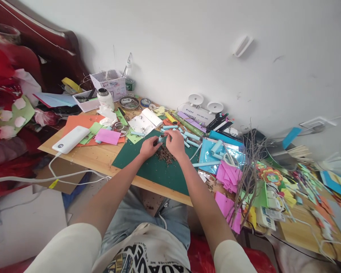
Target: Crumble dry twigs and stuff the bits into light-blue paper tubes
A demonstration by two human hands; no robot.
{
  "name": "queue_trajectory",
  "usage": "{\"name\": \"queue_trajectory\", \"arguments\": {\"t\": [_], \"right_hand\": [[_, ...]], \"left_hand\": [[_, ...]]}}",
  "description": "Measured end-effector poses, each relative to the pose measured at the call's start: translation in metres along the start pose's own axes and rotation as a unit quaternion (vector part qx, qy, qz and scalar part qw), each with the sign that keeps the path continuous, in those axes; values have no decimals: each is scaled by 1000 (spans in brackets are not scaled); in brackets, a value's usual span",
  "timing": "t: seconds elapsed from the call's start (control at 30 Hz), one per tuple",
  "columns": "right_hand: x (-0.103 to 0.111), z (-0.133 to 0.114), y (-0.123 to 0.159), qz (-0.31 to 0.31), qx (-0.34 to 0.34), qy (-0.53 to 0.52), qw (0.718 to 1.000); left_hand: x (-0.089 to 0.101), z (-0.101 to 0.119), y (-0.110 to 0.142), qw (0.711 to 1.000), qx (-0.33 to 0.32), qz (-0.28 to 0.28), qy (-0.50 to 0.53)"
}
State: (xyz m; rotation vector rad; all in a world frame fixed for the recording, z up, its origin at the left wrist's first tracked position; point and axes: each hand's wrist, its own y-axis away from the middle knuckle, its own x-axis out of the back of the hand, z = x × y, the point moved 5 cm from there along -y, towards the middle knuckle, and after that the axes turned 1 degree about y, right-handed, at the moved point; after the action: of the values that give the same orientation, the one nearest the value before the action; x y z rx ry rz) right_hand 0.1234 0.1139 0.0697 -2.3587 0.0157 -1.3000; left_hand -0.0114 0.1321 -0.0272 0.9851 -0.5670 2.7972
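Over a dark green cutting mat (pixel 130 157), my two hands meet around a small light blue paper roll (pixel 160 139). My left hand (pixel 149 147) pinches its left side. The fingers of my right hand (pixel 174 142) curl at its upper right, partly hiding it; whether they grip the roll or something small at its open end is too small to tell. Beneath the hands lies a pile of brown crumbly bits (pixel 165 154). Several more light blue paper rolls (pixel 191 135) are scattered just beyond my right hand.
A white power bank (pixel 71 139) with a cable lies at the left edge. Behind stand a white bottle (pixel 105 99), a box (pixel 113 85) and an open notebook (pixel 145 120). At right are pink paper (pixel 229 176), dry twigs (pixel 251 170) and a pair of scissors (pixel 230 159).
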Motion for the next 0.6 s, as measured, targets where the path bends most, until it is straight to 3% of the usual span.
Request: {"name": "queue_trajectory", "arguments": {"t": [0.07, 0.2, 0.3, 0.4, 0.5, 0.6], "right_hand": [[1, 0, 2, 10, 7, 6, 1000], [-8, -5, 2, -69, 32, 47, 996], [-2, -2, 6, -32, 35, 22, 999], [7, 17, 22, 25, -26, -20, 999], [-4, 38, 49, -33, -104, 22, 994], [-21, 45, 72, -87, -117, 93, 985]], "left_hand": [[1, 1, 0, 1000, -5, 3, 2], [1, 2, 0, 1000, -4, 2, -4], [2, 2, 0, 1000, -3, 4, 5], [2, 1, 0, 1000, -1, -1, 14], [2, 1, 0, 1000, 0, 0, 11], [2, 1, 0, 1000, 2, 3, 9]]}}
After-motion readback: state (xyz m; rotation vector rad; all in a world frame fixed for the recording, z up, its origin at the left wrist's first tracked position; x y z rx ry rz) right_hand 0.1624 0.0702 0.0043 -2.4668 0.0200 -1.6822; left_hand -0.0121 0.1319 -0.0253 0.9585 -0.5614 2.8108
